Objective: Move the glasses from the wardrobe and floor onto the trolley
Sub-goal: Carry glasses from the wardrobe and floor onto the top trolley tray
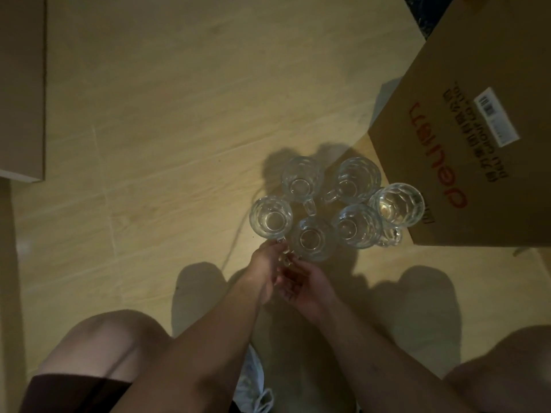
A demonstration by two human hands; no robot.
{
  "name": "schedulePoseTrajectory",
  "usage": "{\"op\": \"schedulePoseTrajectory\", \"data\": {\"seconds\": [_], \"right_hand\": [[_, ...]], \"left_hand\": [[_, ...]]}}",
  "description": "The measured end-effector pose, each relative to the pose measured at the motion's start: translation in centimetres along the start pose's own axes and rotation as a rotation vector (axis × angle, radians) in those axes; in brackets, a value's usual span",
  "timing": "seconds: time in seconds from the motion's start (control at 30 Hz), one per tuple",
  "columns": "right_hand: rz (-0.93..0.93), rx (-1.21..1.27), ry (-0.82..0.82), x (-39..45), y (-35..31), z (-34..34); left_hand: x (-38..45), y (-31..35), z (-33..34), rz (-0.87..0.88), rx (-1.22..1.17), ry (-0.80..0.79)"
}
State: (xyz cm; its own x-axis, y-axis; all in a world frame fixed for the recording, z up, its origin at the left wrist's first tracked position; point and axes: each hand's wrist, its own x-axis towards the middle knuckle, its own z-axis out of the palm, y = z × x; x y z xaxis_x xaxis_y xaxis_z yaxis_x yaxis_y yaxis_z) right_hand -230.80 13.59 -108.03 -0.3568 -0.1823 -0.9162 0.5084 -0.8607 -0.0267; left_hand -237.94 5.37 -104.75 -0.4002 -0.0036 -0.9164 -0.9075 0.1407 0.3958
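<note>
Both arms reach down between the knees to six glass mugs (337,204) clustered upright on the wooden floor (179,114) beside a cardboard box (465,144). The left hand (265,269) pinches the leftmost mug's handle (72,240); the right hand (304,284), fingers curled, touches the nearest mug's handle, its grip unclear.

We see six clear glass mugs (334,204) clustered upright on the wooden floor (179,114), beside a cardboard box (477,144). Our left hand (265,269) reaches the leftmost mug's handle (71,239); our right hand (304,287) is at the front mug's handle, grip unclear.
</note>
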Motion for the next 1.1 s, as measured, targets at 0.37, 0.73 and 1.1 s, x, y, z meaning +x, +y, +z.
{"op": "schedulePoseTrajectory", "data": {"seconds": [0.37, 0.73, 1.1], "right_hand": [[0.033, -0.178, 0.145, -1.0, -0.2, -0.2], [0.023, -0.675, 0.367, -21.3, -2.4, 5.6], [-0.163, -0.669, 0.248, -51.4, -4.8, 24.2]], "left_hand": [[0.0, -1.0, -1.3, 0.032, 0.003, 0.113], [-19.3, 2.8, -6.0, -0.075, -0.082, 0.216], [-48.5, 18.7, -10.5, -0.024, -0.219, 0.121]]}}
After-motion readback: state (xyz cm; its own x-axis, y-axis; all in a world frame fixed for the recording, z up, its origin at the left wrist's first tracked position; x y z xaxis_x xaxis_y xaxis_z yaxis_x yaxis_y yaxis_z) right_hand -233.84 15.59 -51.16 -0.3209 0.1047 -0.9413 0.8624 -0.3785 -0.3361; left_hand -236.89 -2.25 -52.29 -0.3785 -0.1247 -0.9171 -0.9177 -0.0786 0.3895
